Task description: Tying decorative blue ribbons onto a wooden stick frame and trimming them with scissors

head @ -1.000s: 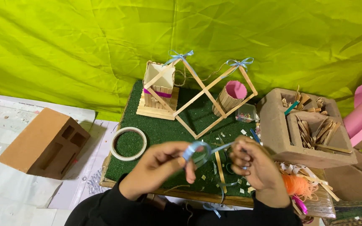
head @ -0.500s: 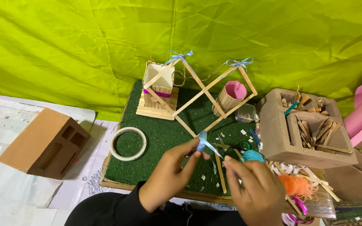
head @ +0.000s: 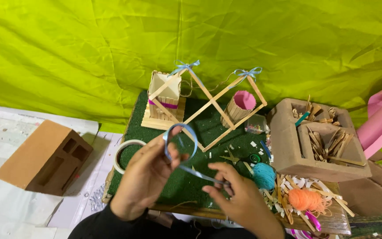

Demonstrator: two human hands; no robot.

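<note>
While your left hand [head: 144, 177] pinches a thin light-blue ribbon [head: 180, 148] bent into a loop, that loop stands up just above the thumb and forefinger, over the green turf-covered board [head: 208, 128] on the bench. Your left grip is narrow and closed on the loop's base, so the ribbon touches the fingertips and curves round open air above them. From there the ribbon's tail runs down and to the right, straight to your right hand [head: 239, 197], whose thumb and fingers are also closed tight on it near its end. Both grips hold the same strip, with the loop on the left side and the taut tail between the two hands. Beyond the loop, further from you, stands a frame of pale wooden craft sticks [head: 213, 110] with small blue bows at its tops, between a square stick-built box [head: 164, 95] and a round stick cup with a pink lining [head: 239, 106]. A white tape ring [head: 122, 152] lies just left of your left hand. Right of your right hand sit a teal ball of yarn [head: 264, 175] and an orange ball of yarn [head: 306, 199], near a brown box of wooden sticks [head: 288, 146]. A brown cardboard house [head: 40, 159] rests well off to the left.
</note>
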